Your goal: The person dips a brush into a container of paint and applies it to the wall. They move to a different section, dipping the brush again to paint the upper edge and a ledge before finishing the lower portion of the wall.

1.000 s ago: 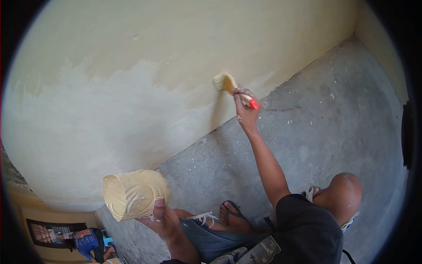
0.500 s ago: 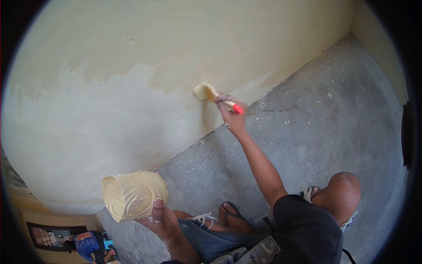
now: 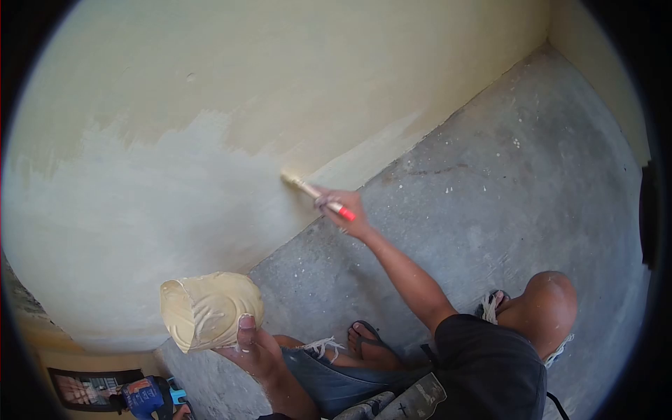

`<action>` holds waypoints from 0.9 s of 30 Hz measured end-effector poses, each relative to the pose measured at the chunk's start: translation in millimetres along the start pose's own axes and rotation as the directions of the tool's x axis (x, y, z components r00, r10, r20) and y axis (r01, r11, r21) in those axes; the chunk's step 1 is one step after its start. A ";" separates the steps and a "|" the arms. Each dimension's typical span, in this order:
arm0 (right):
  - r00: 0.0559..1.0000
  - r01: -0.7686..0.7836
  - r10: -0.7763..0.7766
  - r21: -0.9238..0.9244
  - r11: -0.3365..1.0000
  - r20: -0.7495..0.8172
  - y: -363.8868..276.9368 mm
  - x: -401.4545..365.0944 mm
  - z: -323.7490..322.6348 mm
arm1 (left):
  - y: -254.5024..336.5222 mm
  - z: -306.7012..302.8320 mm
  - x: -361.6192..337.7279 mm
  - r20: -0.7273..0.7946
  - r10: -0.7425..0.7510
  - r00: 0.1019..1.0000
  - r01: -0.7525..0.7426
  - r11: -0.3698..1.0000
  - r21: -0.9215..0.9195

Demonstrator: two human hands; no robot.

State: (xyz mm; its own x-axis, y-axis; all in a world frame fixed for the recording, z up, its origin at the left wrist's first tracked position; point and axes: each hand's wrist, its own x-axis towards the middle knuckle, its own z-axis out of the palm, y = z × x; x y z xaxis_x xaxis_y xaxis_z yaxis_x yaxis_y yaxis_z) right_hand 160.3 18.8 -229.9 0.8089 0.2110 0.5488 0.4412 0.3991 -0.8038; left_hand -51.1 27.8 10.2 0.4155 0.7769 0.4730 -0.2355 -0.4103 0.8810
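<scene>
My right hand (image 3: 343, 210) is closed around the handle of a paintbrush (image 3: 308, 187) with a red handle end. The bristles meet the wall (image 3: 203, 189) where yellowish-cream paint borders a paler, whitish area. Low at the left, my left hand (image 3: 253, 350) grips a cream-coated paint container (image 3: 217, 311), its thumb along the near side. The container is tilted with its mouth toward the left, and thick paint streaks cover its outside. What is inside does not show.
Grey concrete floor (image 3: 448, 231) with paint spots meets the wall along a slanting edge. My sandalled foot (image 3: 371, 339) and bent knee (image 3: 549, 308) are below. Another person in a blue shirt (image 3: 143, 397) is at the lower left, near a dark-framed window opening (image 3: 87, 388).
My right hand and the paintbrush have moved left and down along the wall. The left hand and container stay nearly in place. The other person has shifted slightly.
</scene>
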 end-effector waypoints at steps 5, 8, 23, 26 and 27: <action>0.873 -0.067 0.052 -0.014 0.998 -0.485 13.5 43.8 -131.0 | 1.0 0.5 -0.1 0.002 0.012 1.000 -0.012 1.000 -0.018; 0.724 -0.105 -0.100 -0.251 0.962 -0.683 13.3 49.3 -131.6 | -4.7 -5.6 4.0 0.037 0.073 0.997 -0.072 0.996 -0.045; 0.928 0.018 -0.058 -0.111 0.994 -0.368 24.1 48.9 -181.8 | 6.9 10.4 -5.8 0.008 0.013 1.000 -0.013 1.000 -0.015; 0.718 -0.016 -0.173 -0.264 0.964 -0.674 31.2 69.4 -249.0 | 7.7 10.9 -5.6 0.040 0.008 0.999 -0.006 0.999 -0.034; 0.717 -0.018 -0.173 -0.266 0.964 -0.675 27.7 70.8 -247.4 | 11.0 15.2 -5.9 0.043 0.009 0.999 -0.007 0.999 -0.043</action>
State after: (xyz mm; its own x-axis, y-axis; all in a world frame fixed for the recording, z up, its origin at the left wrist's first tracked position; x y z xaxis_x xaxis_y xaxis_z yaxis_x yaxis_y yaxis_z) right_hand 326.0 -176.0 -270.2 0.7663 -0.5198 0.3775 0.5140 0.1436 -0.8457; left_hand -42.7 11.4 17.3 0.4508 0.7522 0.4806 -0.2758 -0.3947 0.8764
